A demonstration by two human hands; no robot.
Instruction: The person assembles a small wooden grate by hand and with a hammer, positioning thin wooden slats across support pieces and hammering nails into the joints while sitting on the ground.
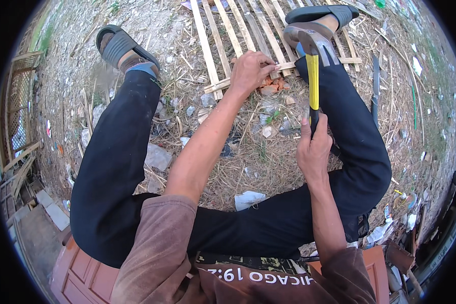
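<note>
Head view: my left hand (248, 71) pinches a slat of the bamboo lattice (248, 30). My right hand (313, 147) grips the hammer (313, 66), raised; the nailing looks unfinished.

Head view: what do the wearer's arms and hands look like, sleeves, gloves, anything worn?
Both hands are bare: no gloves, rings or watch show on the left hand or the right hand. The forearms are uncovered. Short brown sleeves, faded and dusty, end near the elbows. They belong to a brown shirt with white lettering on the chest.
</note>
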